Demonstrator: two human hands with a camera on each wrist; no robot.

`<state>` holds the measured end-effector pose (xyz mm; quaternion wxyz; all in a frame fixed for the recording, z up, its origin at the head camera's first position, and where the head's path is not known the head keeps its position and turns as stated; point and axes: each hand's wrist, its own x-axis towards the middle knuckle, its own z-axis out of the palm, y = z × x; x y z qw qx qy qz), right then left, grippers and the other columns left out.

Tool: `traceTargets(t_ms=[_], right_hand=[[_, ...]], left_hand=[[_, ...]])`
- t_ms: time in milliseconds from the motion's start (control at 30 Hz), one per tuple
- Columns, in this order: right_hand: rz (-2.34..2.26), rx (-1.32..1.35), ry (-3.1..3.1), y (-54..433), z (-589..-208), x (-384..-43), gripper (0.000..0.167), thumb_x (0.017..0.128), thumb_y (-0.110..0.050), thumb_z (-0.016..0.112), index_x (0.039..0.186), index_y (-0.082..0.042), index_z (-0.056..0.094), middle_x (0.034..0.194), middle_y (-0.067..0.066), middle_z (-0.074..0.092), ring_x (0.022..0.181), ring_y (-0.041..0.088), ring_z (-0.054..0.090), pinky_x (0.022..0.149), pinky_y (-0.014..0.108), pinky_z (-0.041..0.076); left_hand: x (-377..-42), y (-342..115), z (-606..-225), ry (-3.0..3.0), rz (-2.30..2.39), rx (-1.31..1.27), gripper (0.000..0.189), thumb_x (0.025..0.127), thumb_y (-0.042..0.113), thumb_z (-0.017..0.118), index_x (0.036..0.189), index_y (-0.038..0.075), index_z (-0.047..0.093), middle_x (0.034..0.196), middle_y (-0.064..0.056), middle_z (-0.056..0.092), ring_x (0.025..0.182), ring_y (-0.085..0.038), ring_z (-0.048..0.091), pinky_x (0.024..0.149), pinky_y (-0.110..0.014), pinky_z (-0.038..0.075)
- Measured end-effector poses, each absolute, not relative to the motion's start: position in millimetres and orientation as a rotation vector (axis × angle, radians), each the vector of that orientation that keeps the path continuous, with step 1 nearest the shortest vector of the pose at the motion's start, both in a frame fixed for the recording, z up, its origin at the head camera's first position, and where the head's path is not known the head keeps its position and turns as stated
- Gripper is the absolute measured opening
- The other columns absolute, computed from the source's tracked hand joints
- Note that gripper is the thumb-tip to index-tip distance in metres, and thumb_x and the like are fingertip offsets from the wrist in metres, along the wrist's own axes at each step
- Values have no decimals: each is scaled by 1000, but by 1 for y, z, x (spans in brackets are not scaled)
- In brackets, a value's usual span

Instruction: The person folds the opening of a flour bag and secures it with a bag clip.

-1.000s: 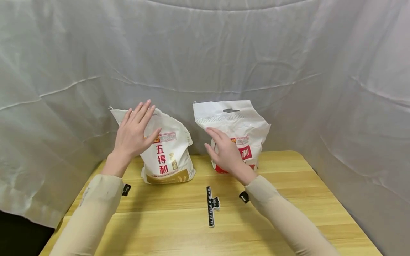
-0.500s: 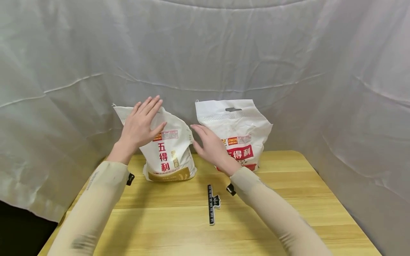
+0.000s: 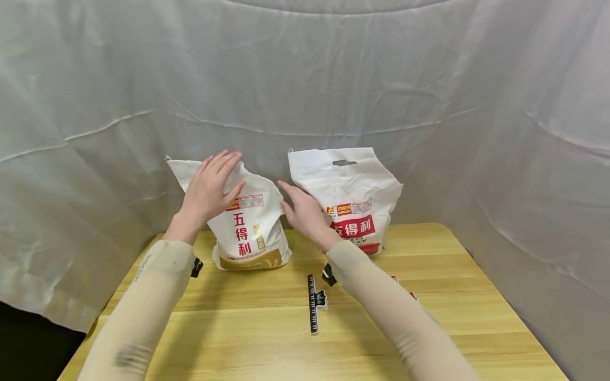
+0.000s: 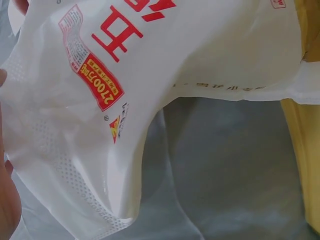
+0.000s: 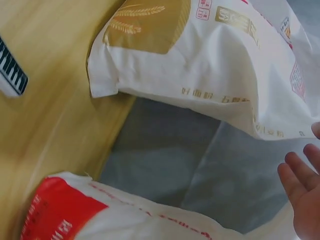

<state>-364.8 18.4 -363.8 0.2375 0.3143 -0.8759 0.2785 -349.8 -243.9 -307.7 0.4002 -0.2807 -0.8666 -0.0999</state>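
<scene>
On yellow wood-grain table (image 3: 257, 312), white, gold-based, plastic-looking sack (image 3: 259, 225); left hand (image 3: 207, 191) at its top, fingers straight, together; right hand (image 3: 306, 212) beside, fingers outstretched, thumb apart. Likely pre-grasp step; next needs two-sided grip.

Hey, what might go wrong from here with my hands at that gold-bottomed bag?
The gold-bottomed bag looks lopsided, so it might tip if the left hand pushes its top. The right hand, at the gap between the bags, may bump the red-labelled bag. The right sleeve is near the black clip and could brush it if lowered.
</scene>
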Motion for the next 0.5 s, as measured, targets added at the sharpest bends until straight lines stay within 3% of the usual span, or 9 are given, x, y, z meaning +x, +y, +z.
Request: traceTargets(t_ms=[500], right_hand=[[982,816,-2262,2,-380,-372,40,102,1,57,141,-7,64,137,11,68,126,26,65,105,38,53]], left_hand=[[-351,-244,-318,-1973,-318,-761,39,92,3,77,129,-2,66,125,-21,70,125,-40,61,111,-59,43]])
